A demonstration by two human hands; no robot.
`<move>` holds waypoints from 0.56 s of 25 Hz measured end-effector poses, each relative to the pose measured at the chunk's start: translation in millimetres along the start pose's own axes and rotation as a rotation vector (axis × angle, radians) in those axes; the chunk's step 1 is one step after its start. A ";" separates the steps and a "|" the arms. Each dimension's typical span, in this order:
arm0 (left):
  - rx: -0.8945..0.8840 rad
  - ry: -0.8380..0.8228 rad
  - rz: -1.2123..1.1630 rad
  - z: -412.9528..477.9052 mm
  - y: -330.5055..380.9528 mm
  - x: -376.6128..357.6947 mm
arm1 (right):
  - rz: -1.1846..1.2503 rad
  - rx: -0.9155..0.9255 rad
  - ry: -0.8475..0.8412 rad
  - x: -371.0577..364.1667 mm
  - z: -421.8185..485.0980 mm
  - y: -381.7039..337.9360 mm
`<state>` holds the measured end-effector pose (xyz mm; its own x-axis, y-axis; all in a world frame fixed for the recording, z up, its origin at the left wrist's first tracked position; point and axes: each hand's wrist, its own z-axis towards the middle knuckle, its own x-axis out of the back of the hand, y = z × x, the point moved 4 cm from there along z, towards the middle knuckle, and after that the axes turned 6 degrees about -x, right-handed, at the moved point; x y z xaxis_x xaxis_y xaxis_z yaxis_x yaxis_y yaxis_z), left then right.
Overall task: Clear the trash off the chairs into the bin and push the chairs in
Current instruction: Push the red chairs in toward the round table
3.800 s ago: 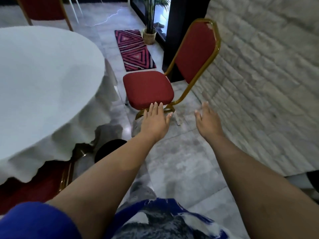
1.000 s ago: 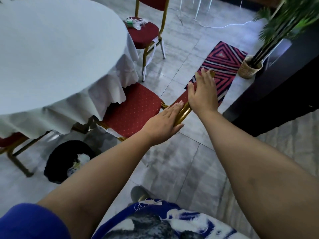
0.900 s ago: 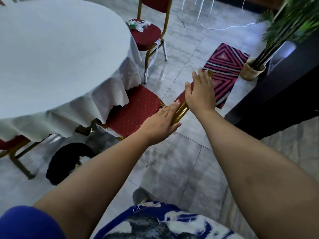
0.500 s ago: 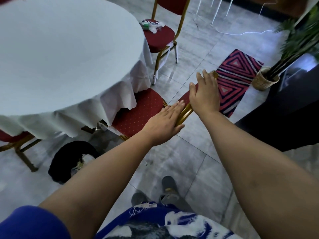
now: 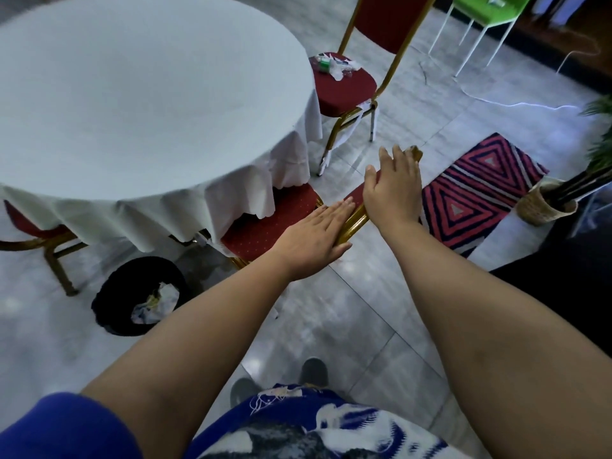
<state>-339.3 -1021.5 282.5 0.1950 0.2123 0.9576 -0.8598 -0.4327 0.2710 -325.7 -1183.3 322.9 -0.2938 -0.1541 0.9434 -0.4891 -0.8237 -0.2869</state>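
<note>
Left hand (image 5: 314, 241) and right hand (image 5: 392, 188) press flat, fingers straight, on the near chair (image 5: 265, 223) backrest, its seat half under the tablecloth (image 5: 149, 111). The bin (image 5: 114, 289) beside it holds crumpled paper (image 5: 155, 304). 1 farther chair (image 5: 351, 91) carries trash (image 5: 332, 64).

A plain royal-blue short sleeve (image 5: 63, 425) covers the left upper arm. The blue fabric top (image 5: 291, 422) carries white and grey shapes. Both forearms are bare to the left hand (image 5: 314, 240) and right hand (image 5: 392, 190). Two rounded grey shoes (image 5: 314, 372) show below.
</note>
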 end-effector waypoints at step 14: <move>0.093 -0.022 0.006 -0.7 -5.2 -2.9 | -0.108 0.114 0.037 -3.2 6.1 -9.1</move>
<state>-335.7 -1019.3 278.2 0.2010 0.1907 0.9608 -0.8135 -0.5140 0.2722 -315.3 -1178.6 323.5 -0.2757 -0.0424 0.9603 -0.4235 -0.8915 -0.1609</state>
